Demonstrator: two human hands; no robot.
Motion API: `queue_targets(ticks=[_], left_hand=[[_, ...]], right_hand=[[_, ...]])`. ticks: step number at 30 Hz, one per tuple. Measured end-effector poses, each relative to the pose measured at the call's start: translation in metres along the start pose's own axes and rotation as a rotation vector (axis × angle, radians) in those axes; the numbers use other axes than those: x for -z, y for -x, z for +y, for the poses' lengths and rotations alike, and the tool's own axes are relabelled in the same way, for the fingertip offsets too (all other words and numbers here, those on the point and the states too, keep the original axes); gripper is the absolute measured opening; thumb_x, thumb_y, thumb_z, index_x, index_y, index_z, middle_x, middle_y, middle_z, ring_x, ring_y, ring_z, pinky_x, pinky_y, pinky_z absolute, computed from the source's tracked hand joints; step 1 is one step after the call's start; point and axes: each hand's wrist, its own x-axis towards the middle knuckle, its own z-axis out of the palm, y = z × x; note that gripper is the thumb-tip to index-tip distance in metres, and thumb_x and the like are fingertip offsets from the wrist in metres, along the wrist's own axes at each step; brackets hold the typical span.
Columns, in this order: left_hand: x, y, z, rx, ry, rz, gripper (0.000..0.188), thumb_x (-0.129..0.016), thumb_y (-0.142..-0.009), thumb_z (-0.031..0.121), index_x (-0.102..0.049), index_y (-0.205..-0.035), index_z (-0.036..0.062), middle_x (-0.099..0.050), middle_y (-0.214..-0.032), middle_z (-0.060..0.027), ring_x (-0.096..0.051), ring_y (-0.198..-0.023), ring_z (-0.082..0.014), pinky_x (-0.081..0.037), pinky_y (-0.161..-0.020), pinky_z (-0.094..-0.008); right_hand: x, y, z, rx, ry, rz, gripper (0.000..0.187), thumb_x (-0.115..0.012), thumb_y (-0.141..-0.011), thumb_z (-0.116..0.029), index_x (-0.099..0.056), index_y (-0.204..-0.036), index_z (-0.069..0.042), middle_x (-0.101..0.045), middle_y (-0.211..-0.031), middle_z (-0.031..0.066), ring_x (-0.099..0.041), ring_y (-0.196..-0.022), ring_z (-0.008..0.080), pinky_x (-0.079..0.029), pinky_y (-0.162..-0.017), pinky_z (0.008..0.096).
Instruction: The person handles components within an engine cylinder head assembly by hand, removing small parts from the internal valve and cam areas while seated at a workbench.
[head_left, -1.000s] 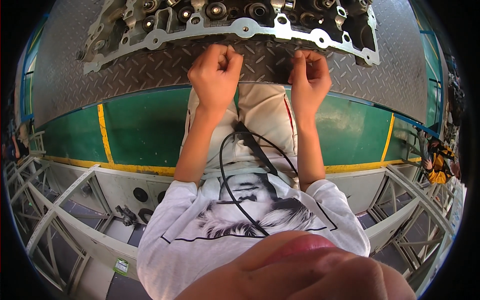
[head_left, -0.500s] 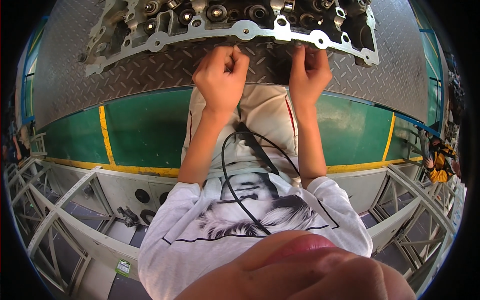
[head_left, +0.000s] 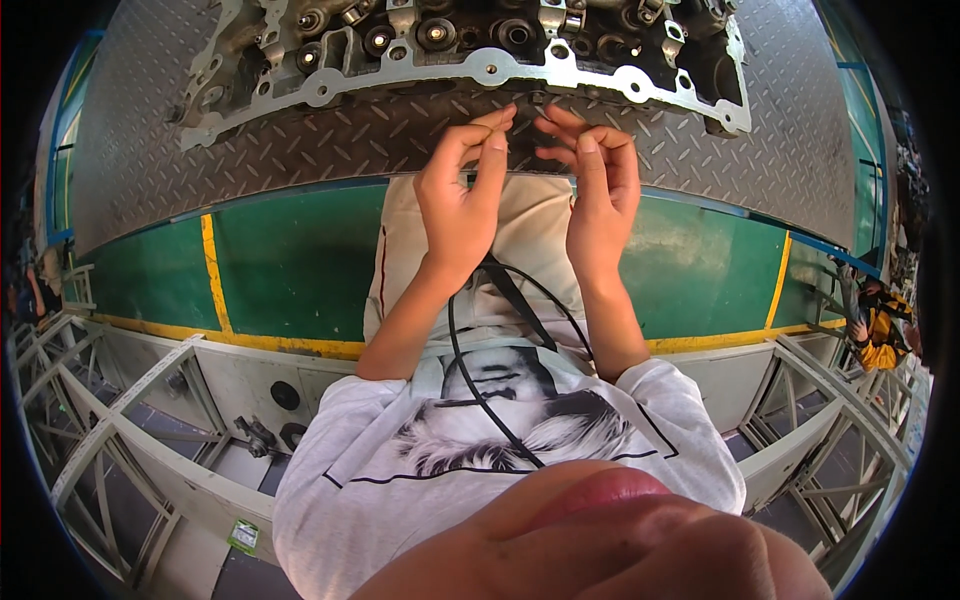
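Note:
A metal engine cylinder head (head_left: pixel 492 66) lies across the tread-plate bench top, its pale flat rim toward me and its valve springs and round bores showing behind. Just in front of that rim my left hand (head_left: pixel 462 195) is raised with bent fingers apart from the thumb. No object shows in it. Opposite, my right hand (head_left: pixel 602 190) has its fingers spread and loosely curved, likewise with nothing visible in it. The two hands face each other with a small gap between the fingertips, clear of the casting's rim.
The patterned steel bench top (head_left: pixel 310 150) ends at an edge before my legs. Below it lies a green floor (head_left: pixel 300 265) with yellow lines (head_left: pixel 210 270). Pale metal frames (head_left: pixel 130 390) stand at both sides. Another person (head_left: pixel 880 325) in yellow and black is at far right.
Both hands have drawn back from the cylinder head's rim and come closer together. Their fingers have gone from closed to apart.

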Motion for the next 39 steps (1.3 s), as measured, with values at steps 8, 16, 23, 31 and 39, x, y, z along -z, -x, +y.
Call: queue_targets(ticks=[8,16,23,31,39], left_hand=[[-0.012,0.003,-0.002,0.001,0.116,-0.021,0.007,-0.047,-0.093,0.003,-0.05,-0.093,-0.004,-0.055,-0.12,-0.0225,-0.055,-0.11,-0.0232,-0.046,-0.091,-0.0337],[-0.015,0.002,0.001,0.039,0.161,-0.005,0.007,-0.047,-0.092,0.002,-0.049,-0.092,-0.004,-0.055,-0.12,-0.0229,-0.055,-0.108,-0.0209,-0.045,-0.092,-0.0335],[-0.014,0.001,0.001,0.059,0.147,0.007,0.007,-0.047,-0.092,0.002,-0.05,-0.091,-0.0038,-0.057,-0.119,-0.0217,-0.056,-0.104,-0.0186,-0.045,-0.091,-0.0331],[-0.012,-0.003,0.0,0.014,0.143,-0.004,0.006,-0.048,-0.092,0.002,-0.05,-0.09,-0.0035,-0.058,-0.117,-0.0215,-0.057,-0.106,-0.0217,-0.046,-0.09,-0.0333],[-0.012,0.0,-0.001,-0.016,0.13,0.005,0.006,-0.048,-0.092,0.002,-0.049,-0.09,-0.0034,-0.057,-0.117,-0.022,-0.056,-0.107,-0.0226,-0.045,-0.092,-0.0349]], right_hand=[[-0.005,-0.001,0.001,0.015,-0.045,-0.005,0.009,-0.044,-0.095,-0.008,-0.045,-0.098,0.001,-0.056,-0.116,0.0222,-0.059,-0.104,0.0242,-0.051,-0.083,0.0323],[-0.007,0.0,-0.001,0.024,0.0,-0.022,0.01,-0.041,-0.096,-0.009,-0.044,-0.095,0.0,-0.054,-0.119,0.0233,-0.057,-0.109,0.0293,-0.049,-0.087,0.0378],[-0.006,0.002,0.002,0.04,-0.008,-0.043,0.01,-0.041,-0.096,-0.009,-0.045,-0.095,0.0,-0.054,-0.12,0.0237,-0.056,-0.11,0.0296,-0.05,-0.087,0.0378],[-0.002,-0.001,0.003,0.041,-0.019,-0.047,0.007,-0.045,-0.095,-0.006,-0.045,-0.098,0.0,-0.055,-0.119,0.0225,-0.058,-0.106,0.0239,-0.05,-0.084,0.0317],[-0.003,0.0,0.003,0.07,0.006,-0.029,0.008,-0.045,-0.095,-0.007,-0.045,-0.098,0.0,-0.055,-0.119,0.0216,-0.058,-0.105,0.0225,-0.05,-0.083,0.0306]])
